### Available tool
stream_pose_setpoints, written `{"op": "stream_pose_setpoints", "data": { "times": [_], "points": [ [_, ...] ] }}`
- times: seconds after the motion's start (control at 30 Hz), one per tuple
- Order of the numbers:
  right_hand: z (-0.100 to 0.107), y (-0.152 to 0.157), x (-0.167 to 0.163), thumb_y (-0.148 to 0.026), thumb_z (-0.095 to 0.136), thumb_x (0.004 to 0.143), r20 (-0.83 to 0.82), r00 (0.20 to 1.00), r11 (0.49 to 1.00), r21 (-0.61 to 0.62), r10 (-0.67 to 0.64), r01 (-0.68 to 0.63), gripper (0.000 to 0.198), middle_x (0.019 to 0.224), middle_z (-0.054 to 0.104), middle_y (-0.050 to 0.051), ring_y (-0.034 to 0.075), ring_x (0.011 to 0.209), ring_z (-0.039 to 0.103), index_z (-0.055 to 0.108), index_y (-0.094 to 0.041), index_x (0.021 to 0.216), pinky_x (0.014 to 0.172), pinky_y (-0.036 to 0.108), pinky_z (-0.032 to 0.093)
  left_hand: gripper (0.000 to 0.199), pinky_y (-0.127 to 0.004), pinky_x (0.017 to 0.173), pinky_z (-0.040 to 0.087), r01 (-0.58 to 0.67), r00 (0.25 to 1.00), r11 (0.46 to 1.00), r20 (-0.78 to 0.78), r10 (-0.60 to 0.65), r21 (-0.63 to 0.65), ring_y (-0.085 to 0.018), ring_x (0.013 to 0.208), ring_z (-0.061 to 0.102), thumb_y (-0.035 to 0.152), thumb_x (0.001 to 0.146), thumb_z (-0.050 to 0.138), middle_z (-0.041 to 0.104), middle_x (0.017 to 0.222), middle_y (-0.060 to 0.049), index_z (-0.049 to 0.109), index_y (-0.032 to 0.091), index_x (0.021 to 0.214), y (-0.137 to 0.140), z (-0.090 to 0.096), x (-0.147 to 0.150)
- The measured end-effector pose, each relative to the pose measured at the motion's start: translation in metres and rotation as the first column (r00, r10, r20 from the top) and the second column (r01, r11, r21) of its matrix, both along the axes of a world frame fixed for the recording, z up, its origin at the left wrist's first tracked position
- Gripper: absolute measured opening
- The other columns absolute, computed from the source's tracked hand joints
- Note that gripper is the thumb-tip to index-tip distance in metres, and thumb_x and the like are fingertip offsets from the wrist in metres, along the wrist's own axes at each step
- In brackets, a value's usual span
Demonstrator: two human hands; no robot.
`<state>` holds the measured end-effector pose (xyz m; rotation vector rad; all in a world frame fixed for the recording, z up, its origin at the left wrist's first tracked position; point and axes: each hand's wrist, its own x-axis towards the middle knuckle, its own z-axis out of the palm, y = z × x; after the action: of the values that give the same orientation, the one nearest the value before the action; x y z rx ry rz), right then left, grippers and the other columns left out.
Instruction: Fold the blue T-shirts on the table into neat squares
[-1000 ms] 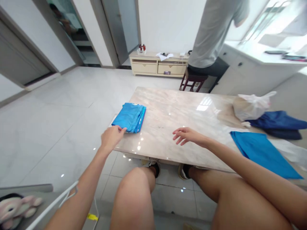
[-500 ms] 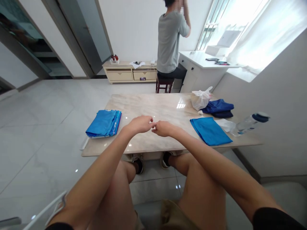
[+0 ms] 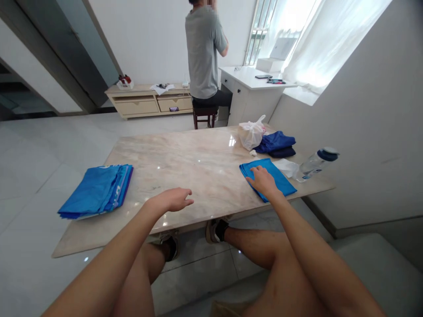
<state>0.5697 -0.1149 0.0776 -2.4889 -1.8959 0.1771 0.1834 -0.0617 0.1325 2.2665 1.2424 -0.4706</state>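
My right hand [image 3: 262,179] is over the folded blue cloth [image 3: 279,178] at the right of the table, its fingers apart and nothing held. Whether the fingertips touch the fabric I cannot tell. My left hand [image 3: 175,199] hovers above the table's front middle, thumb and fingers apart, with nothing in it. Off to the left lies a stack of folded blue cloths [image 3: 95,189], some with white print and one with a purple edge.
The marble-look table [image 3: 155,158] also bears a white plastic bag [image 3: 251,134], dark blue fabric [image 3: 277,143], white tissue [image 3: 287,168] and a clear bottle [image 3: 313,165] with a blue lid. Beyond it a person in a grey shirt [image 3: 203,53] sits on a stool near a white desk [image 3: 254,81].
My hands have parted from the middle of the table. The right has gone right to the single folded cloth; the left stays near the middle. The view has turned right.
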Motion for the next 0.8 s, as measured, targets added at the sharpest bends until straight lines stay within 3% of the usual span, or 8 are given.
{"op": "stream_pose_setpoints", "data": {
  "times": [0.1,0.23,0.37,0.6,0.7,0.8],
  "points": [
    [-0.015,-0.010,0.022,-0.048,0.073,0.106,0.039,0.993,0.989,-0.092,-0.110,0.113,0.059,0.154,0.061,0.028,0.041,0.140,0.061,0.064,-0.012,0.151,0.107,0.046,0.055,0.053,-0.039,0.090,0.056,0.095,0.995,0.995,-0.023,-0.096,-0.026,-0.036,0.117,0.079,0.050,0.104,0.052,0.082,0.134,-0.021,0.075,0.020,0.141,0.006,-0.006,0.021],
    [-0.025,-0.013,0.032,-0.041,0.072,0.107,-0.004,0.986,0.972,-0.171,-0.167,0.164,0.039,0.147,0.068,0.021,0.034,0.135,0.065,0.072,-0.016,0.137,0.104,0.037,0.054,0.056,-0.041,0.098,0.056,0.151,0.987,0.988,-0.058,-0.150,0.010,-0.039,0.129,0.075,0.049,0.104,0.052,0.077,0.145,-0.023,0.072,0.019,0.147,0.015,-0.021,0.047],
    [-0.028,-0.011,0.044,-0.036,0.067,0.109,-0.076,0.979,0.976,-0.117,-0.192,0.182,0.032,0.143,0.072,0.017,0.031,0.133,0.067,0.078,-0.019,0.133,0.102,0.035,0.054,0.061,-0.042,0.104,0.056,0.195,0.980,0.980,-0.050,-0.193,0.034,-0.040,0.137,0.072,0.052,0.104,0.052,0.073,0.152,-0.022,0.068,0.019,0.154,0.018,-0.030,0.065],
    [-0.024,-0.016,0.057,-0.033,0.057,0.112,-0.170,0.951,0.965,-0.091,-0.257,0.245,0.033,0.130,0.082,0.016,0.031,0.123,0.074,0.084,-0.020,0.125,0.099,0.034,0.054,0.056,-0.043,0.103,0.055,0.218,0.975,0.975,-0.052,-0.216,0.043,-0.040,0.133,0.073,0.051,0.106,0.051,0.076,0.147,-0.021,0.070,0.022,0.150,0.015,-0.027,0.080],
    [-0.019,-0.012,0.053,-0.032,0.052,0.113,-0.174,0.925,0.941,-0.043,-0.337,0.335,0.037,0.131,0.080,0.021,0.034,0.126,0.073,0.081,-0.015,0.129,0.103,0.037,0.053,0.052,-0.041,0.098,0.055,0.216,0.976,0.974,-0.055,-0.213,0.072,-0.040,0.130,0.073,0.050,0.107,0.051,0.077,0.145,-0.021,0.072,0.023,0.145,0.015,-0.023,0.084],
    [-0.007,-0.008,0.045,-0.029,0.041,0.115,-0.231,0.866,0.877,0.084,-0.444,0.472,0.044,0.131,0.077,0.027,0.037,0.127,0.072,0.073,-0.009,0.138,0.108,0.042,0.051,0.047,-0.041,0.094,0.056,0.206,0.978,0.972,-0.068,-0.200,0.109,-0.040,0.126,0.075,0.048,0.108,0.051,0.078,0.142,-0.022,0.073,0.022,0.140,0.011,-0.015,0.085]
  ]
}}
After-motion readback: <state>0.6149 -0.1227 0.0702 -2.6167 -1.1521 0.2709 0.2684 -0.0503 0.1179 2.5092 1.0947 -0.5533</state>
